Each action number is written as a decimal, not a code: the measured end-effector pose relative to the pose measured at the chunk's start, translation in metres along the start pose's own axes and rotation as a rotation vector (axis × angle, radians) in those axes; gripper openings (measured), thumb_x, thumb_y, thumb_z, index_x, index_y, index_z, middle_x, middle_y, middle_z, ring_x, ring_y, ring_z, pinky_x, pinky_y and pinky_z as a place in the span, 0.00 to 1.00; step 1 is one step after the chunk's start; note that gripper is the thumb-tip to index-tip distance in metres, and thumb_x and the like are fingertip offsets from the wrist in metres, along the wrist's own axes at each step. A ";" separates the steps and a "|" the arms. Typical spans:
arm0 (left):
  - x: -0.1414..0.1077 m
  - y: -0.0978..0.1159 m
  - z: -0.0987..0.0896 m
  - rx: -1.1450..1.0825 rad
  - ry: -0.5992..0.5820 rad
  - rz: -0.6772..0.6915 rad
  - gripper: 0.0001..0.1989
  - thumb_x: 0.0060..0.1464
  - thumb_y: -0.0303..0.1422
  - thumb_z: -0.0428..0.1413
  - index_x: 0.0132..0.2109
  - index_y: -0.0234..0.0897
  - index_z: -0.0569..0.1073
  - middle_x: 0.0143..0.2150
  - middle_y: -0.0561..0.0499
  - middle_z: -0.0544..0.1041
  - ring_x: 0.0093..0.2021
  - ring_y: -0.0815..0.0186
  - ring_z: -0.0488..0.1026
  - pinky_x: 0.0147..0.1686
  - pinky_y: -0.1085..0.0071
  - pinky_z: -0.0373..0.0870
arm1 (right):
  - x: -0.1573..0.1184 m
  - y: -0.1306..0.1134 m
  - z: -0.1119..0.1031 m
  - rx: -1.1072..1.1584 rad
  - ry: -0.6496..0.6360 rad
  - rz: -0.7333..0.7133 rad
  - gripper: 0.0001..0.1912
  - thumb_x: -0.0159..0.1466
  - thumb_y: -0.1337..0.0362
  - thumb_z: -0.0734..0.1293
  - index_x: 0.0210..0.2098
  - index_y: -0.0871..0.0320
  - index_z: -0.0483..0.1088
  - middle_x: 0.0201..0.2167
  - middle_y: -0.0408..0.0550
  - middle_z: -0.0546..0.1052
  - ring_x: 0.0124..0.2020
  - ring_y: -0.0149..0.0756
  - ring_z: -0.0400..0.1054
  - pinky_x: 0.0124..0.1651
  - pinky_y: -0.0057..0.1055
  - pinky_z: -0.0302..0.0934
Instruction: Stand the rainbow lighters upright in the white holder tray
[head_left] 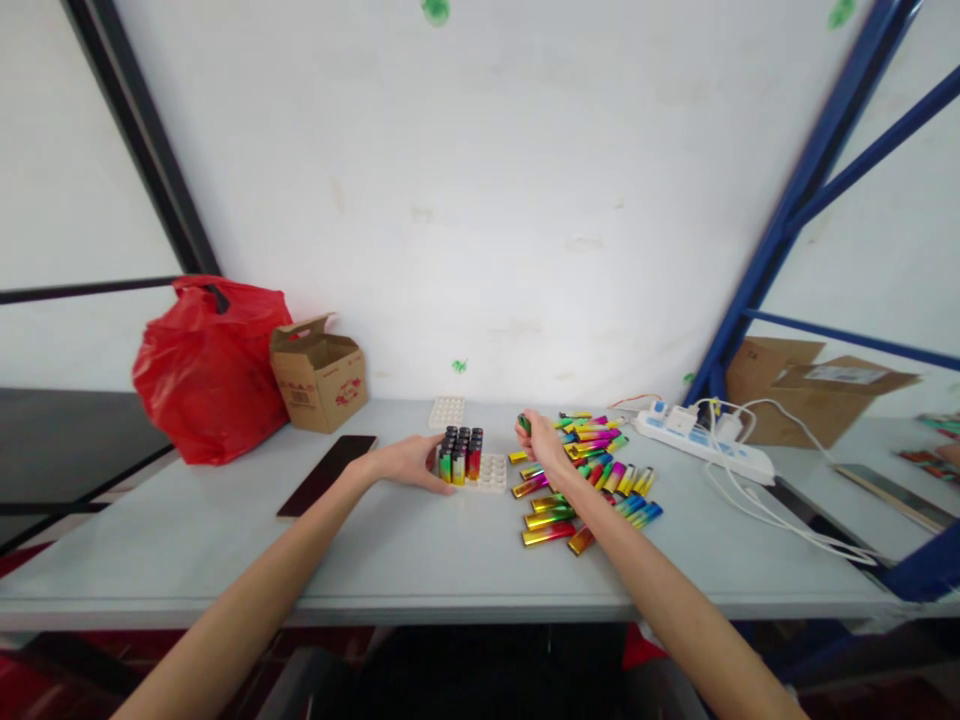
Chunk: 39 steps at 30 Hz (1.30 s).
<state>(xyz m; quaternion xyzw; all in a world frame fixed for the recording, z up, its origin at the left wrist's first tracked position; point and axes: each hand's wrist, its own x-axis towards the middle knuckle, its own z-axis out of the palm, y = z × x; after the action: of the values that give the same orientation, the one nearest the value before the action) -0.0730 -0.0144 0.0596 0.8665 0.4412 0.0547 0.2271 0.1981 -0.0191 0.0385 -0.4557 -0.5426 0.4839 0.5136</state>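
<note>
My left hand (411,463) rests at the left side of a white holder (491,472), fingers apart around the left end of its upright lighters (459,455). These have black tops and coloured bodies, and fill the left part; round empty slots show on the right. To the right of the holder, my right hand (539,440) is closed on a lighter (523,424), whose dark green end shows above the fist. Below and right of that hand, many shiny multicoloured lighters (547,535) lie in a loose pile on the grey table.
A second white holder (447,412) lies near the wall. At left are a dark flat slab (328,476), an open cardboard box (320,380) and a red plastic bag (214,370). A white power strip (705,448) with cables and another box (795,390) stand at right.
</note>
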 end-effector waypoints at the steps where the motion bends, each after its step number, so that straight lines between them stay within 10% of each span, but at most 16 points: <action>1: 0.001 -0.002 0.001 -0.006 0.006 0.011 0.38 0.42 0.59 0.65 0.53 0.38 0.70 0.37 0.51 0.77 0.34 0.61 0.73 0.30 0.70 0.64 | -0.001 0.000 0.002 -0.014 -0.004 -0.035 0.25 0.66 0.45 0.58 0.19 0.54 0.52 0.15 0.36 0.50 0.16 0.24 0.41 0.18 0.25 0.36; 8: 0.004 -0.008 0.005 -0.039 0.029 0.052 0.39 0.40 0.57 0.67 0.54 0.38 0.71 0.35 0.53 0.76 0.33 0.62 0.72 0.30 0.71 0.65 | -0.005 0.000 0.003 -0.065 -0.190 -0.083 0.30 0.66 0.35 0.56 0.27 0.56 0.63 0.18 0.35 0.55 0.16 0.25 0.47 0.20 0.26 0.42; 17: 0.005 -0.005 0.006 -0.018 0.026 0.059 0.37 0.41 0.54 0.67 0.53 0.37 0.71 0.34 0.53 0.75 0.32 0.62 0.72 0.30 0.70 0.65 | -0.033 -0.021 0.002 -0.686 -0.260 -0.669 0.17 0.72 0.49 0.61 0.40 0.56 0.68 0.39 0.50 0.72 0.42 0.39 0.68 0.48 0.35 0.62; 30: 0.003 0.000 0.003 0.003 0.017 0.050 0.38 0.41 0.56 0.65 0.54 0.37 0.71 0.35 0.52 0.75 0.33 0.63 0.72 0.31 0.71 0.63 | -0.028 -0.002 0.010 -0.659 -0.464 -0.471 0.12 0.70 0.52 0.66 0.35 0.53 0.68 0.26 0.43 0.78 0.26 0.36 0.69 0.33 0.29 0.56; 39: 0.005 -0.006 0.005 -0.010 0.030 0.048 0.40 0.40 0.57 0.66 0.55 0.37 0.71 0.36 0.52 0.76 0.33 0.63 0.72 0.31 0.71 0.64 | -0.019 -0.008 -0.002 -0.868 -0.366 -0.524 0.23 0.70 0.49 0.66 0.24 0.55 0.69 0.20 0.42 0.72 0.22 0.31 0.60 0.30 0.28 0.49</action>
<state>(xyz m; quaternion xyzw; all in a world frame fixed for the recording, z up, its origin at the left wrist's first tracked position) -0.0728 -0.0094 0.0523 0.8748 0.4232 0.0752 0.2235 0.2013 -0.0386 0.0439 -0.3838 -0.8688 0.1423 0.2787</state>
